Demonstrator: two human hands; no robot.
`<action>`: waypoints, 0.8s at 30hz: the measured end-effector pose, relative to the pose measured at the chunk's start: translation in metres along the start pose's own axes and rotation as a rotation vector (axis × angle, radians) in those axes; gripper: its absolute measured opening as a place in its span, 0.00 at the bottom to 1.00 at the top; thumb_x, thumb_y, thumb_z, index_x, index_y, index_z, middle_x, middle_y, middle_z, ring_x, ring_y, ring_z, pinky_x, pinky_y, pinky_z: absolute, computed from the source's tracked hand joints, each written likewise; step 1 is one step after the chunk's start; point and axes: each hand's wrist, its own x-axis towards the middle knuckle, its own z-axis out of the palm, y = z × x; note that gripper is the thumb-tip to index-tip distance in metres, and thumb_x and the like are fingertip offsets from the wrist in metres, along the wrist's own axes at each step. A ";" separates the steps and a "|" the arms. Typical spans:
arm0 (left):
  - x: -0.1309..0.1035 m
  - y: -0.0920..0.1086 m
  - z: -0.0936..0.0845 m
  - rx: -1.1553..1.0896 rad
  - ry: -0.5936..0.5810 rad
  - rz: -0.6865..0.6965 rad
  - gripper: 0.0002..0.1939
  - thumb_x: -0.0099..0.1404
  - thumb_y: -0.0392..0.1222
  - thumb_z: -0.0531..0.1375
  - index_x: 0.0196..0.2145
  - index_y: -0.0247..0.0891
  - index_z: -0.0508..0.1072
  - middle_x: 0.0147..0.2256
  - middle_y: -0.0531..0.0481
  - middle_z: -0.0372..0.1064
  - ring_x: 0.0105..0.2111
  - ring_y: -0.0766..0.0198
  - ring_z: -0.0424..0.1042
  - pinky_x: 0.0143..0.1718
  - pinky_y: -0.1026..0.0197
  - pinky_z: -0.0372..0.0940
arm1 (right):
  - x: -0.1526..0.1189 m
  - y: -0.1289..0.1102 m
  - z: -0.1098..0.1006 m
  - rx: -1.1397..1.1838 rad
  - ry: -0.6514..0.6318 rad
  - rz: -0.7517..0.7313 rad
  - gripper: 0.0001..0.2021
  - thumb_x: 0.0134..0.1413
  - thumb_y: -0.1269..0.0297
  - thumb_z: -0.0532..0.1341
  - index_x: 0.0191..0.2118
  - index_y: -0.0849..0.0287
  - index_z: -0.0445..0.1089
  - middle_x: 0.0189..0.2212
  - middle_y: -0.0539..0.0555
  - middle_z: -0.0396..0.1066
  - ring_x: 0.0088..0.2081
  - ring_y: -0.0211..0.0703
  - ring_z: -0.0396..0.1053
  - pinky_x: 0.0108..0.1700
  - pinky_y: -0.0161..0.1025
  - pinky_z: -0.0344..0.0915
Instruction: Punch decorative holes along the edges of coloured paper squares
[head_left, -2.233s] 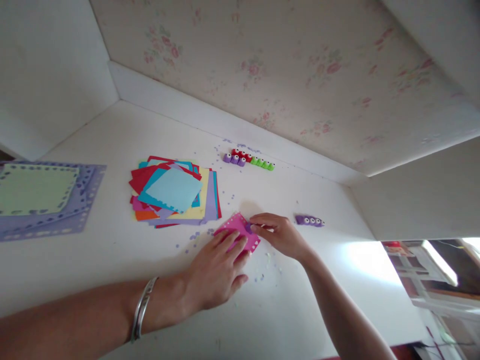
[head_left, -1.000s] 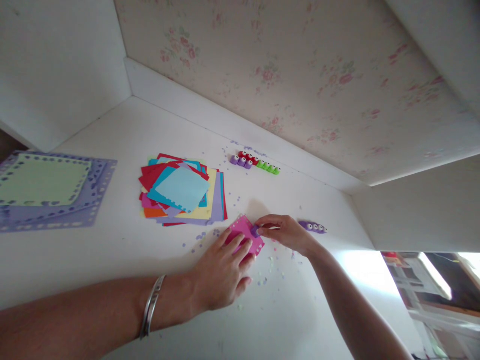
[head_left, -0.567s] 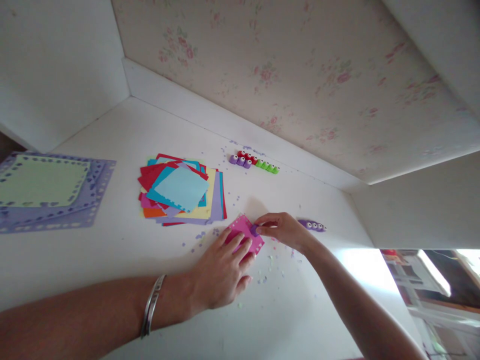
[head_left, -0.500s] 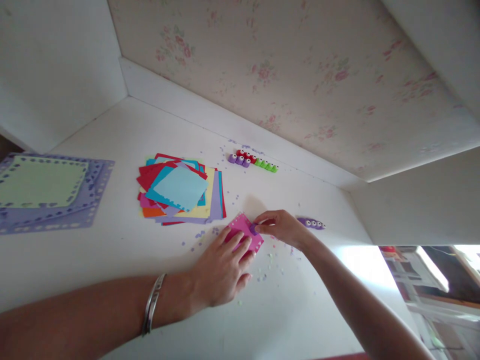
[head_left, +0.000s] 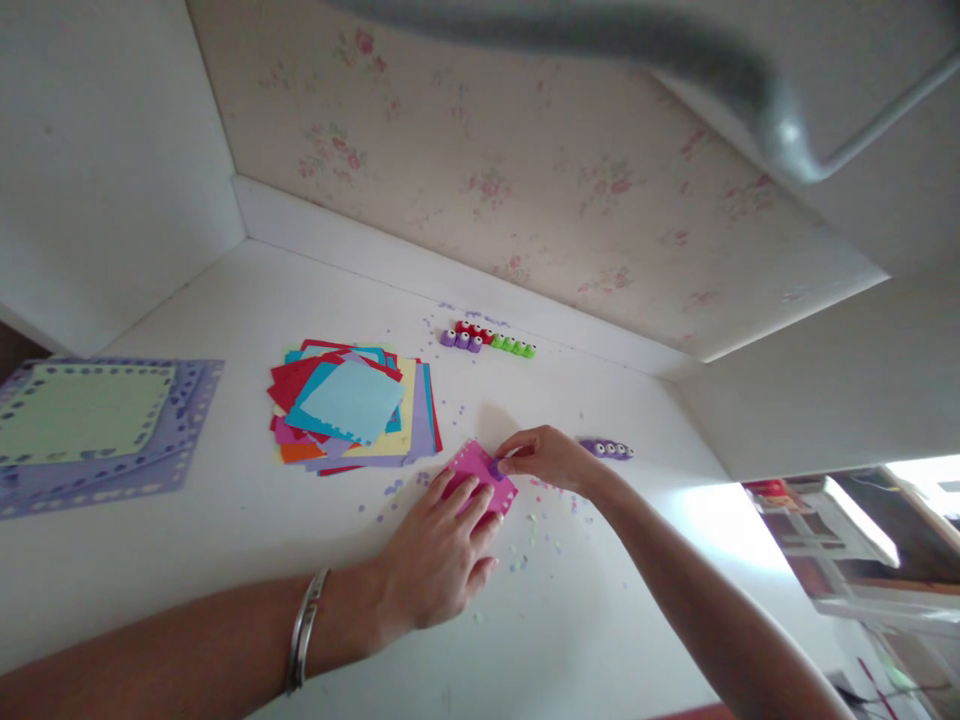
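A pink paper square [head_left: 474, 464] with holes along its edges lies on the white tabletop. Across its lower left part, my left hand [head_left: 442, 545] rests flat with fingers spread. At the paper's right edge, my right hand [head_left: 546, 458] pinches a small purple paper punch [head_left: 495, 468], partly covered by the fingers. The shape being punched is too small to make out. Purple paper bits [head_left: 394, 487] lie left of the paper, with pink and green bits [head_left: 534, 520] to its right.
Stacked coloured paper [head_left: 352, 400] sits to the left, and punched purple and green sheets [head_left: 90, 410] lie farther left. Purple, red and green punches [head_left: 487, 338] stand near the back wall; more purple punches [head_left: 609, 450] are at right. A blurred grey bar [head_left: 780, 130] crosses the top.
The camera view has tilted, so the back wall and paper stack sit lower, and a grey bar has come into view above. Both hands stay at the pink paper.
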 end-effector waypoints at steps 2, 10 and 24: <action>0.000 0.000 -0.001 -0.003 -0.001 0.002 0.24 0.71 0.54 0.49 0.57 0.39 0.66 0.59 0.42 0.62 0.60 0.49 0.56 0.64 0.42 0.40 | -0.002 0.001 -0.001 0.037 -0.016 -0.017 0.11 0.49 0.55 0.66 0.38 0.52 0.80 0.27 0.49 0.78 0.23 0.35 0.67 0.23 0.32 0.61; 0.000 0.000 -0.003 0.022 -0.014 0.023 0.23 0.70 0.52 0.51 0.58 0.40 0.66 0.60 0.43 0.61 0.60 0.50 0.56 0.64 0.44 0.42 | -0.002 0.011 -0.012 0.030 0.096 -0.009 0.13 0.51 0.55 0.64 0.41 0.53 0.79 0.31 0.50 0.79 0.25 0.37 0.69 0.25 0.33 0.63; 0.003 0.001 -0.007 0.019 -0.054 0.013 0.23 0.71 0.52 0.49 0.58 0.41 0.66 0.60 0.44 0.62 0.61 0.50 0.57 0.63 0.43 0.44 | -0.008 0.023 -0.007 -0.253 0.431 -0.140 0.09 0.56 0.61 0.61 0.41 0.51 0.78 0.37 0.52 0.79 0.35 0.45 0.76 0.41 0.40 0.70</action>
